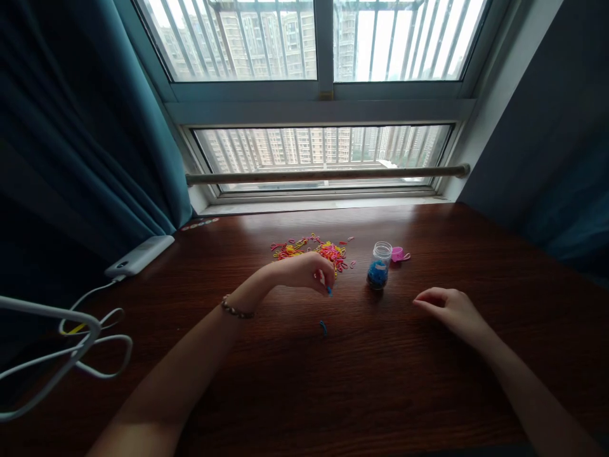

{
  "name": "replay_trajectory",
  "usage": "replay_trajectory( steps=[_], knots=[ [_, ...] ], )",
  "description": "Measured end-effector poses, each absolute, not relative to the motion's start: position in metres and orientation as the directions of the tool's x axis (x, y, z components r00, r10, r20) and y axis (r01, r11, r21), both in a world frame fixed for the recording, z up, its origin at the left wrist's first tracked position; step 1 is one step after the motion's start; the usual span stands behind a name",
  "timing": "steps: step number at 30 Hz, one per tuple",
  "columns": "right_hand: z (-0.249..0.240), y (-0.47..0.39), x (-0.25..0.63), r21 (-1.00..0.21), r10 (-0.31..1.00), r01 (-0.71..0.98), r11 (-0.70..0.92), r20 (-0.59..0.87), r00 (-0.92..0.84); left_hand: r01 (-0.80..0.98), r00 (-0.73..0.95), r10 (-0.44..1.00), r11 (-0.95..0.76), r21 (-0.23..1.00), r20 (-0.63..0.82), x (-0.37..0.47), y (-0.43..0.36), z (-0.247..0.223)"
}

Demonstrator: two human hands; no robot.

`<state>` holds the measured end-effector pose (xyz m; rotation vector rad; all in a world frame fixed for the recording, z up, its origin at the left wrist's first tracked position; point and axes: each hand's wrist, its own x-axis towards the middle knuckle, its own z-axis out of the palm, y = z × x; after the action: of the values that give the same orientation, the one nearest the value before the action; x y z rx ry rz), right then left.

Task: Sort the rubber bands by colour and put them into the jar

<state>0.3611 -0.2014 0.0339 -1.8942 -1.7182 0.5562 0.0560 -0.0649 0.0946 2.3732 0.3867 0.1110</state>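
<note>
Left hand hangs just above the table, fingers curled downward and its fingertips pinching a small blue band, with a bracelet round the wrist. Right hand rests on the wood well to the right of it, palm down, fingers loosely bent and close together, holding nothing. Beyond both hands a wide window with bars fills the far wall, and a rod runs across its lower pane. Far to the left of the left hand a teal curtain drops to the table edge, and below it lies a white power bank with a looping white cable trailing toward the near left corner. Just behind the left hand, partly hidden by it, is a scattered pile of pink and yellow bands. Between the two hands, nearer the left one, stands an open clear jar with blue bands in its bottom. A pink lid lies just beyond the jar, on its right. Nearer the person than the pinching fingers, a second blue band lies alone on the wood.
</note>
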Motion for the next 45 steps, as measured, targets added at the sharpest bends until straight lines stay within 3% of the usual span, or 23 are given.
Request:
replay_trajectory(
  steps=[5, 10, 18, 23, 28, 30, 34, 39, 45],
  knots=[
    [0.035, -0.204, 0.360, -0.603, 0.994, 0.797, -0.030, 0.064, 0.085, 0.214, 0.977, 0.150, -0.745, 0.632, -0.154, 0.054, -0.081, 0.068],
    [0.037, -0.205, 0.359, -0.595, 0.996, 0.804, -0.011, 0.065, 0.062, 0.286, 0.957, 0.191, -0.731, 0.619, -0.217, 0.048, -0.089, 0.045],
    [0.035, -0.205, 0.360, -0.595, 0.994, 0.804, 0.005, 0.087, 0.058, 0.347, 0.933, 0.231, -0.776, 0.526, -0.275, 0.047, -0.095, 0.055],
    [0.036, -0.206, 0.359, -0.599, 0.994, 0.801, -0.002, 0.090, 0.069, 0.255, 0.957, 0.283, -0.716, 0.650, -0.065, 0.050, -0.082, 0.072],
    [0.035, -0.205, 0.359, -0.605, 0.994, 0.796, 0.009, 0.095, 0.062, 0.146, 0.845, 0.483, -0.621, 0.770, 0.229, 0.075, -0.053, 0.098],
    [0.034, -0.204, 0.359, -0.605, 0.994, 0.796, 0.012, 0.094, 0.057, 0.098, 0.799, 0.499, -0.659, 0.746, 0.336, 0.090, -0.043, 0.108],
    [0.032, -0.203, 0.360, -0.600, 0.995, 0.800, -0.001, 0.081, 0.062, 0.011, 0.819, 0.356, -0.794, 0.608, 0.449, 0.123, -0.032, 0.126],
    [0.032, -0.203, 0.361, -0.604, 0.994, 0.797, 0.004, 0.092, 0.065, -0.025, 0.863, 0.222, -0.879, 0.476, 0.455, 0.149, -0.031, 0.131],
    [0.033, -0.203, 0.361, -0.603, 0.995, 0.798, 0.003, 0.081, 0.058, -0.023, 0.887, 0.170, -0.912, 0.410, 0.428, 0.154, -0.032, 0.126]
  ],
)
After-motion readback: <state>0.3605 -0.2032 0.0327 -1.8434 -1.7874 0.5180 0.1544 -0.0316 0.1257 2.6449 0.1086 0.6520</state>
